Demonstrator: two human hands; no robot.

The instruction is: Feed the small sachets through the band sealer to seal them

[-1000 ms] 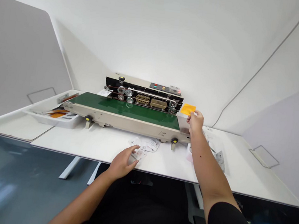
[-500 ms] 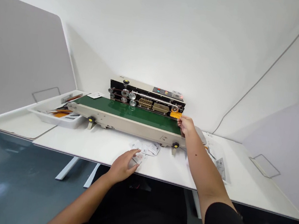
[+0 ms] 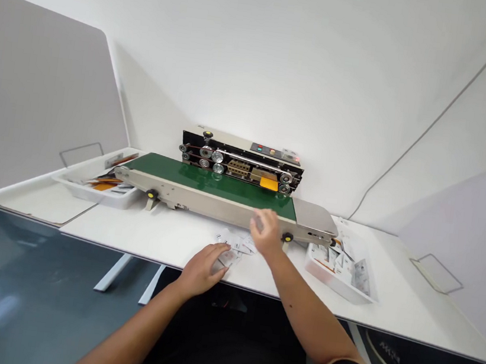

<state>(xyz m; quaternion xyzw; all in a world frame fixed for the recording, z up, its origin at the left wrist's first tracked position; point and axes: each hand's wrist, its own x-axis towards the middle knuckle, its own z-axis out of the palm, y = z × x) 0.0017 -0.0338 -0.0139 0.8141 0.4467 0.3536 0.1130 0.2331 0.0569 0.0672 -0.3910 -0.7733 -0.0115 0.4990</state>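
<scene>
An orange packet sits at the band sealer's rollers, above the green conveyor belt, out of both hands. My right hand hovers in front of the conveyor's near side, its fingers loosely bent and apart, slightly blurred, with nothing visible in them. Flat on the table by the edge, several white printed packets overlap in a small pile. My left hand rests beside that pile, thumb and fingers spread, fingertips at the nearest packet.
A white bin of packets stands at the belt's left end. Another white bin with packets is at the right, below the metal end plate. The table's front edge runs close to my body. Wall and side panels enclose the back.
My right hand has let go of the orange packet and come back toward the pile. That packet has moved left along the sealer. My left hand has stayed by the pile.
</scene>
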